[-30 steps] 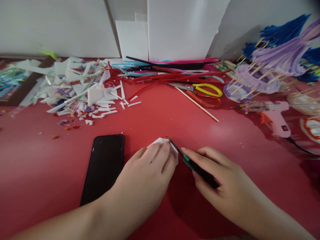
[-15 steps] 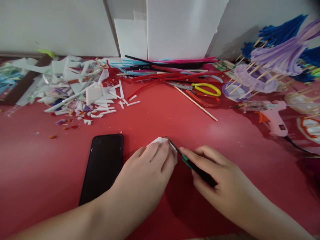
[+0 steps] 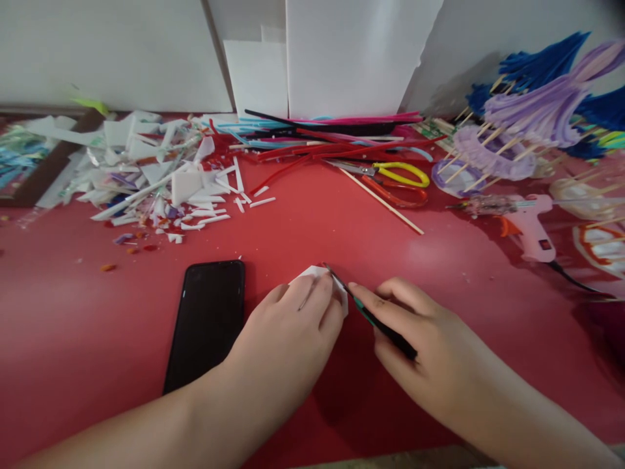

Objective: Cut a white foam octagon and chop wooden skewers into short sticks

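Lying flat near the front edge of the red desk (image 3: pixel 303 221), a small white foam piece (image 3: pixel 312 273) is pinned under the fingers of the left hand (image 3: pixel 288 342). The right hand (image 3: pixel 430 352) is wrapped around a craft knife (image 3: pixel 371 317), its blade tip touching the piece's right edge. Just left of the left hand rests a black phone (image 3: pixel 208 319). Toward the back edge lie white foam scraps (image 3: pixel 161 176) on the left, pipe cleaners (image 3: pixel 332 140) in the middle and yellow-handled scissors (image 3: pixel 398 172) beside a wooden skewer (image 3: pixel 383 203). A pink glue gun (image 3: pixel 530 225) sits toward the right edge.
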A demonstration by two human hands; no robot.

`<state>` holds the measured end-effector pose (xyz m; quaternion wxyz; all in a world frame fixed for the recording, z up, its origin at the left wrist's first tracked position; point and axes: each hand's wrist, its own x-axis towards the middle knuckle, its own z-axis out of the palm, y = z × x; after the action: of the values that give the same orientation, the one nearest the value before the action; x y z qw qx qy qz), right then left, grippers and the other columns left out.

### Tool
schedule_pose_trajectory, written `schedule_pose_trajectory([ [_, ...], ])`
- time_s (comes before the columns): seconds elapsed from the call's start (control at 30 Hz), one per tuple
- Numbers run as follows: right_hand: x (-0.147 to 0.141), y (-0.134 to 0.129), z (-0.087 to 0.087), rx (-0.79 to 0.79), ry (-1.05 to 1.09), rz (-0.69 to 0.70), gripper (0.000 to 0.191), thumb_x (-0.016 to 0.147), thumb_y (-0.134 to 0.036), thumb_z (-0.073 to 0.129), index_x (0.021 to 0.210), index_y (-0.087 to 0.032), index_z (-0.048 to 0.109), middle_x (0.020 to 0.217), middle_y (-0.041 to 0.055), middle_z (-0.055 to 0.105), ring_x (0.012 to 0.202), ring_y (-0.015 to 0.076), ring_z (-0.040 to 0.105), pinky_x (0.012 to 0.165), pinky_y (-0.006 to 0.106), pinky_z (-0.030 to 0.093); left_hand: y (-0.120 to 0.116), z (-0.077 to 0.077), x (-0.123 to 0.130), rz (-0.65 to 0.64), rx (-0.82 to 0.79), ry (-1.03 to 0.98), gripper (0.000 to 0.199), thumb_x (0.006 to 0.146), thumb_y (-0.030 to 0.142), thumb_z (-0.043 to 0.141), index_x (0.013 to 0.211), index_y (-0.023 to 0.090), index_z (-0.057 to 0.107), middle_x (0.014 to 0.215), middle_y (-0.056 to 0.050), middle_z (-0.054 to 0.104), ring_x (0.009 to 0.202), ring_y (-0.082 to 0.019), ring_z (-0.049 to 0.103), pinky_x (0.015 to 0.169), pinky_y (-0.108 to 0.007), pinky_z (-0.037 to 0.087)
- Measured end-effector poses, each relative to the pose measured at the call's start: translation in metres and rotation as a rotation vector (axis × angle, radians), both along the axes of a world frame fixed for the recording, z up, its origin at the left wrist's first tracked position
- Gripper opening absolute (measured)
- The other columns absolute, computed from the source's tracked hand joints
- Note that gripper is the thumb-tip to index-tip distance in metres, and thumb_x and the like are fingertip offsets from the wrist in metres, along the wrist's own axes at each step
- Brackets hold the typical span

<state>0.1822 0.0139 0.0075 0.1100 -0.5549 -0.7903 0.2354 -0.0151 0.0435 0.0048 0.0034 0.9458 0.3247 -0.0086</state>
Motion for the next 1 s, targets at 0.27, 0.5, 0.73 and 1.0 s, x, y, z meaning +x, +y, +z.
schedule_pose_trajectory([
  [0.27, 0.001, 0.004, 0.005, -0.047, 0.036, 0.008, 0.053, 0.082, -0.009, 0.04, 0.133, -0.017, 0.054, 0.101, 0.0097, 0.058, 0.073, 0.0153, 0.063, 0.069, 0.032, 0.056, 0.0, 0.002, -0.002, -0.01, 0.01, 0.004, 0.042, 0.09, 0.014, 0.042, 0.13, 0.008, 0.054, 0.13, -0.017, 0.057, 0.114, -0.032, 0.057, 0.084, -0.042, 0.058],
  [0.5, -0.001, 0.006, 0.002, -0.06, 0.052, 0.002, 0.057, 0.079, -0.007, 0.042, 0.133, -0.018, 0.053, 0.101, 0.0087, 0.058, 0.071, 0.0147, 0.062, 0.07, 0.032, 0.056, 0.0, 0.001, -0.001, -0.002, 0.002, 0.008, 0.044, 0.09, 0.012, 0.039, 0.132, 0.008, 0.053, 0.131, -0.018, 0.057, 0.117, -0.032, 0.056, 0.086, -0.042, 0.057],
  [0.73, 0.001, 0.009, 0.005, -0.026, 0.102, 0.008, 0.051, 0.078, -0.007, 0.043, 0.126, -0.016, 0.058, 0.094, 0.0078, 0.06, 0.077, 0.0158, 0.063, 0.069, 0.029, 0.055, -0.001, 0.001, -0.001, -0.023, 0.041, -0.004, 0.044, 0.089, 0.012, 0.042, 0.13, 0.006, 0.055, 0.13, -0.021, 0.057, 0.116, -0.033, 0.058, 0.084, -0.04, 0.058],
  [1.0, 0.007, 0.006, -0.001, -0.092, 0.059, 0.031, 0.055, 0.081, -0.008, 0.045, 0.134, -0.018, 0.052, 0.097, 0.0066, 0.055, 0.073, 0.0129, 0.06, 0.069, 0.029, 0.054, -0.002, 0.0, 0.001, -0.02, 0.043, 0.03, 0.043, 0.09, 0.01, 0.041, 0.132, 0.004, 0.052, 0.132, -0.024, 0.055, 0.117, -0.034, 0.057, 0.088, -0.042, 0.056],
])
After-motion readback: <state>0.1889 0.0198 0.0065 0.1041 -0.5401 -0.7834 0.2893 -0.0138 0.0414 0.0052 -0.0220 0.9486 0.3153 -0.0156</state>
